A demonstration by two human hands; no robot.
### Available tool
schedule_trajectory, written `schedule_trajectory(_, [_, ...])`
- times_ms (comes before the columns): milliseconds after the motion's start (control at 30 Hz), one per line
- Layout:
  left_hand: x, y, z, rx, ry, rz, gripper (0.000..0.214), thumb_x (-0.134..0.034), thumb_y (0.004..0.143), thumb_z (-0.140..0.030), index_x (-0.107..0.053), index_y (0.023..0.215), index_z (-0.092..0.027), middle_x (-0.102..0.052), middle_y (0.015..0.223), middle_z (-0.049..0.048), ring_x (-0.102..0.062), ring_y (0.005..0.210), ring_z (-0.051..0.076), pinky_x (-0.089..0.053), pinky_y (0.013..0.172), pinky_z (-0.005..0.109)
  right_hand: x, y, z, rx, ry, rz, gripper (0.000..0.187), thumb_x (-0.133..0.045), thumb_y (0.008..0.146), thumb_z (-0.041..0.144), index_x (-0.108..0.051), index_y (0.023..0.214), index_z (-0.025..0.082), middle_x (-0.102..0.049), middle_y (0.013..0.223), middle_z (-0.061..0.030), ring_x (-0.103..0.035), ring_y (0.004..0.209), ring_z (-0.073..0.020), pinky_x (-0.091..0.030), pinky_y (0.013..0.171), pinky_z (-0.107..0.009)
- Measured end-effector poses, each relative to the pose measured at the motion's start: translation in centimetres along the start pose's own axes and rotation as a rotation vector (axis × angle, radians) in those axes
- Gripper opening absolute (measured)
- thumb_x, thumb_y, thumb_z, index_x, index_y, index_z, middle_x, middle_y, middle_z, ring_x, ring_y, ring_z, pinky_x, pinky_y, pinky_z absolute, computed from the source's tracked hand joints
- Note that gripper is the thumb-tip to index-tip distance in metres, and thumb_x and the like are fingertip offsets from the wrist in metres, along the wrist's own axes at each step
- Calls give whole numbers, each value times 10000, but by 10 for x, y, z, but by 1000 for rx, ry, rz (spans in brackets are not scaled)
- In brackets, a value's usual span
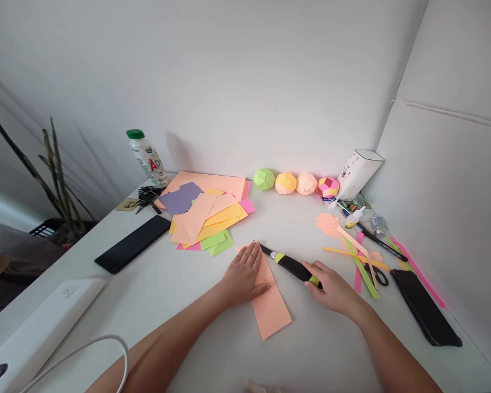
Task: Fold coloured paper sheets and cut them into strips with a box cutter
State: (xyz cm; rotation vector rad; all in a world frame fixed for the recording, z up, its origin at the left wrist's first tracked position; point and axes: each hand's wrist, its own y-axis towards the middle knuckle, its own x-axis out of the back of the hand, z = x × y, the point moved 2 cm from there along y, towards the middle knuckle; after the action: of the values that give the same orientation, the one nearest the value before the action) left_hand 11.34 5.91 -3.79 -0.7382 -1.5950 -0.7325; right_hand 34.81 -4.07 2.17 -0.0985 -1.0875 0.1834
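Observation:
My left hand (244,273) lies flat, fingers stretched out, pressing on an orange strip of paper (272,308) on the white table (155,295). My right hand (331,286) grips the rear of a black and yellow-green utility knife (288,263). The knife's tip points up-left along the paper's upper right edge, just beside my left fingertips.
A stack of coloured paper (207,213) lies behind, with a black phone (133,243), keys (147,195) and a bottle (147,158). Several paper balls (297,183) line the wall. Paper strips (362,259), scissors, pens and another phone (425,308) lie right. A white power strip (36,327) sits front left.

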Motion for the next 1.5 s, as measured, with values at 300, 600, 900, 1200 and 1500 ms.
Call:
schedule_trajectory(300, [-6, 0, 2, -12, 4, -66, 902, -207, 867, -714, -193, 1470, -45, -210, 1518, 168, -135, 1411, 301, -101, 1139, 401, -1, 3, 1, -18, 10, 0, 500, -391, 901, 328, -408, 1388, 214, -558, 1049, -73, -586, 859, -197, -509, 755, -348])
schedule_trajectory(600, [-5, 0, 2, -3, 12, -46, 913, -188, 862, -723, -221, 1461, -35, -196, 1517, 178, -129, 1411, 303, -101, 1136, 408, -1, 3, 5, -30, 2, -5, 494, -393, 899, 311, -409, 1386, 225, -558, 1063, -74, -592, 837, -189, -509, 735, -335])
schedule_trajectory(900, [-8, 0, 2, -8, 11, -31, 907, -167, 868, -711, -200, 1463, -27, -169, 1517, 198, -113, 1411, 319, -105, 1133, 432, -2, 2, 4, -40, 19, -22, 486, -388, 903, 321, -408, 1382, 239, -558, 1031, -72, -579, 815, -192, -505, 731, -347])
schedule_trajectory(1200, [13, 8, 18, 237, -178, -178, 516, -404, 901, -413, -382, 1351, -160, -361, 1454, 139, -323, 1318, 307, -300, 1043, 477, 2, -10, -31, -154, -83, -179, 494, -322, 905, 348, -388, 1384, 252, -567, 1116, -90, -617, 807, -207, -515, 629, -331])
schedule_trajectory(1500, [33, 7, 23, 332, -242, -92, 492, -597, 710, -467, -543, 1124, -206, -548, 1125, 104, -517, 1034, 289, -420, 882, 416, 8, -2, -91, -317, -157, -494, 502, -313, 874, 433, -486, 1283, 199, -575, 1211, -127, -548, 1126, -296, -509, 802, -412])
